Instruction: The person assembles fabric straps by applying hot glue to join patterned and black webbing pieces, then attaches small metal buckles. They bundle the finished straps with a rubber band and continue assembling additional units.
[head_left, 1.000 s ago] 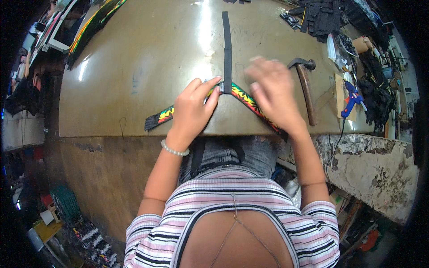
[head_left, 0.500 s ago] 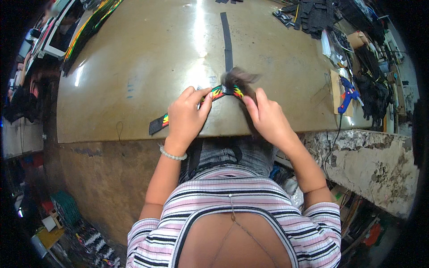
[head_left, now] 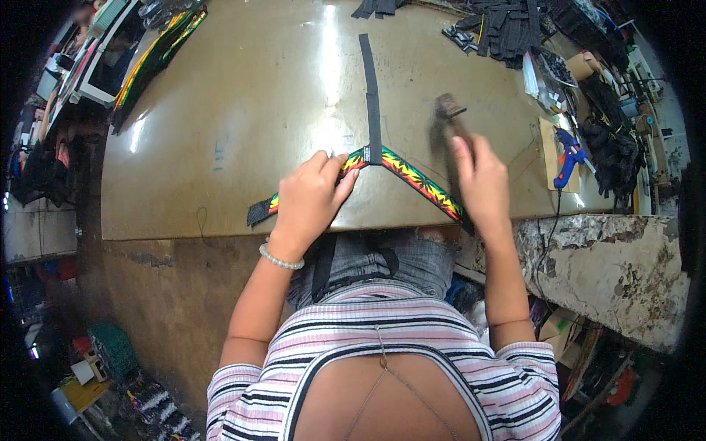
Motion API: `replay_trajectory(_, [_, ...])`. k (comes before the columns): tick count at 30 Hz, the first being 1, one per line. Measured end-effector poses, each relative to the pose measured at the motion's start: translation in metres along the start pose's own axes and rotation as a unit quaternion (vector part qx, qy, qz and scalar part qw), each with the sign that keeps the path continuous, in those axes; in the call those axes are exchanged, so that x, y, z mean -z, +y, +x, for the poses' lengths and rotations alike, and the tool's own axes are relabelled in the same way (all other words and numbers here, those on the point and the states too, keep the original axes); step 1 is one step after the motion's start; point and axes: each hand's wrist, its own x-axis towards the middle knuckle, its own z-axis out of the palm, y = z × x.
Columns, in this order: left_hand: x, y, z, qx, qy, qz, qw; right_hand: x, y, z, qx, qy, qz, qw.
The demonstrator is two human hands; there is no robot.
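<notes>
A strap [head_left: 423, 185] with a green, yellow, red and black leaf pattern lies bent in a peak near the table's front edge. From its peak a narrow black strap [head_left: 373, 110] runs away across the table. My left hand [head_left: 312, 192] is closed on the patterned strap left of the join, fingers pinching it. Beyond that hand a black end piece [head_left: 260, 212] sticks out. My right hand [head_left: 482, 180] grips a hammer [head_left: 450, 109], its head raised and smeared by motion, to the right of the join. The patterned strap's right end passes beside this hand.
A blue glue gun [head_left: 568, 158] rests on cardboard at the right, its cord hanging over the edge. Black straps and buckles [head_left: 507, 33] are piled at the far right. A bundle of patterned straps [head_left: 158, 59] lies at the far left.
The hammer has moved from over the join up and to the right with my right hand, uncovering the join and the strap's right part. My left hand stays about where it was.
</notes>
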Motion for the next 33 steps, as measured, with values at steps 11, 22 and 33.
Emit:
replay_trajectory(11, [0.006, 0.043, 0.023, 0.004, 0.068, -0.289, 0.955, -0.022, -0.074, 0.023, -0.099, -0.219, 0.621, 0.746])
replay_trajectory(22, [0.028, 0.023, 0.038, -0.069, 0.023, -0.157, 0.985, -0.013, -0.045, 0.051, -0.083, -0.467, 0.558, 0.681])
replay_trajectory(33, [-0.008, 0.02, 0.025, 0.096, -0.016, -0.061, 0.993, -0.015, -0.055, 0.073, 0.296, -0.122, 0.32, 0.892])
